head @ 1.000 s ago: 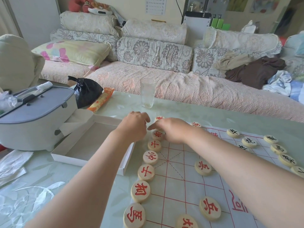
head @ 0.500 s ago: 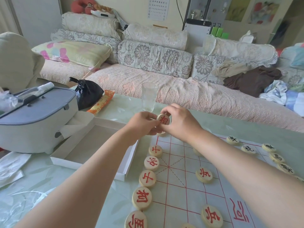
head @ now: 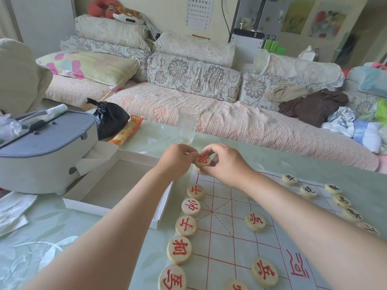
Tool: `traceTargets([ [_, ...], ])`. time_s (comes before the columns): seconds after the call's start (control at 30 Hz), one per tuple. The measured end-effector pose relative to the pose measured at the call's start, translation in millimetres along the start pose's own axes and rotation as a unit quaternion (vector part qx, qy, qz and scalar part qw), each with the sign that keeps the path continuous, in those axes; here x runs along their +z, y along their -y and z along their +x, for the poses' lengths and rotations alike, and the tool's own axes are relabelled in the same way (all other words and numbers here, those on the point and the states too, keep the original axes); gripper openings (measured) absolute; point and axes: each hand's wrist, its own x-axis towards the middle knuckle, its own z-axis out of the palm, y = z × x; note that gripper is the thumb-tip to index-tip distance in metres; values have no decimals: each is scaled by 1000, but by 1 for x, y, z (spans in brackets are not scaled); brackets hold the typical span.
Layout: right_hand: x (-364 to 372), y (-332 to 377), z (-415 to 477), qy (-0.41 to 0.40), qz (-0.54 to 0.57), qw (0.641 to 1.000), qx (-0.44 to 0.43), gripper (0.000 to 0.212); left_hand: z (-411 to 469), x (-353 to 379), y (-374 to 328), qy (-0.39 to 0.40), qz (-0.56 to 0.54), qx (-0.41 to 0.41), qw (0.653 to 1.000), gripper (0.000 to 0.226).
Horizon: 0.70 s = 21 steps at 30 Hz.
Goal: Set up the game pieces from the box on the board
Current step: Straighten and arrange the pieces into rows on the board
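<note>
From the head camera, both arms reach out over a pale green table (head: 293, 162) in front of a long sofa (head: 209, 114). The left hand (head: 178, 160) and the right hand (head: 226, 162) meet just above the far left corner of the board (head: 230, 231), a light sheet ruled with red lines. Between them they pinch one round wooden piece (head: 202, 160) with a red character, lifted clear of the board and tilted toward the camera; the left grip is closed on its left edge with thumb and fingertips, the right grip is closed on its right edge. Directly beneath it another pale piece (head: 198, 170) peeks out, mostly hidden by the hands.

Down the board's left edge runs a row of red pieces (head: 189, 226), lying flat, one after another toward the camera. Two more red pieces (head: 255, 221) sit further in on the grid, well apart. Along the far right edge a line of black-lettered pieces (head: 307, 191) lies flat.

Just left of the board sits the open white box (head: 117, 209), nothing visible inside it. A clear drinking glass (head: 187, 125) stands upright beyond the hands. A grey-lidded container (head: 41, 147) and a black bag (head: 111, 118) occupy the table's left side.
</note>
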Motion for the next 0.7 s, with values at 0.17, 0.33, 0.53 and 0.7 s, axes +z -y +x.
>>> traceTargets([
  [0.17, 24, -23, -11, 26, -36, 994, 100, 30, -3, 2, 17, -19, 199, 108, 974, 25],
  [0.33, 33, -27, -13, 39, -21, 992, 115, 28, -6, -1, 28, -4, 256, 145, 956, 26],
  [0.53, 35, -24, -14, 44, 7, 992, 118, 24, -10, 6, 28, 48, 312, 162, 935, 24],
  [0.7, 29, -32, -19, 40, 24, 990, 130, 23, -10, 12, 27, 49, 331, 171, 927, 23],
])
